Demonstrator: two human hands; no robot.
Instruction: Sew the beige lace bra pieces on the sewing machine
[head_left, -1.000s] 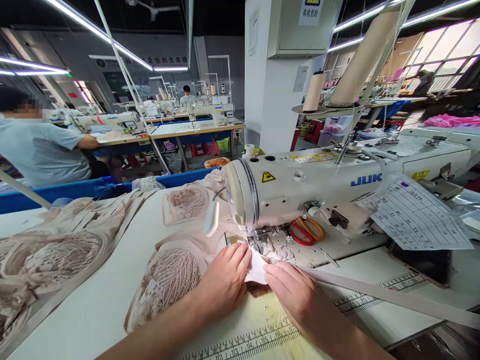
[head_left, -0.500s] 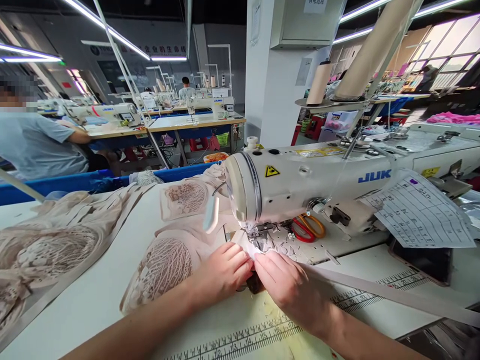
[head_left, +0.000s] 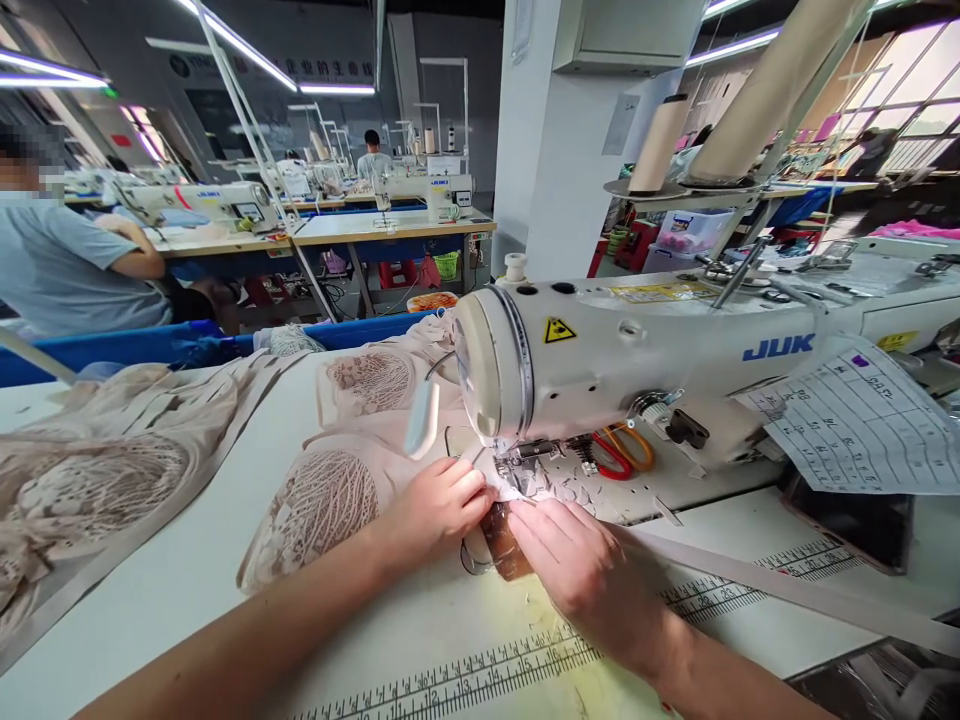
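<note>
A sewing machine (head_left: pixel 585 350) stands in front of me, its lamp lighting the presser foot (head_left: pixel 517 470). Pale beige fabric (head_left: pixel 491 478) lies at the foot, just in front of the needle area. My left hand (head_left: pixel 439 510) has its fingers closed on the fabric's left edge. On the near right side, my right hand (head_left: pixel 570 560) pinches the fabric edge close to the foot. A long beige strip (head_left: pixel 735 575) runs from beneath my right hand toward the right. Left of the machine lie beige bra pieces with lace cups (head_left: pixel 319 515), joining the fabric near my left hand.
Red and orange-handled scissors (head_left: pixel 622 452) lie under the machine arm, among thread scraps. A written sheet (head_left: pixel 862 420) hangs over a dark phone (head_left: pixel 855 520) at right. More lace garments (head_left: pixel 105 490) spread across the left. A person (head_left: pixel 67 250) sits beyond the blue trough (head_left: pixel 187 345).
My hands have moved slightly apart, showing more of the brown patch on the table between them. The view has shifted a little, with the machine now farther right.
</note>
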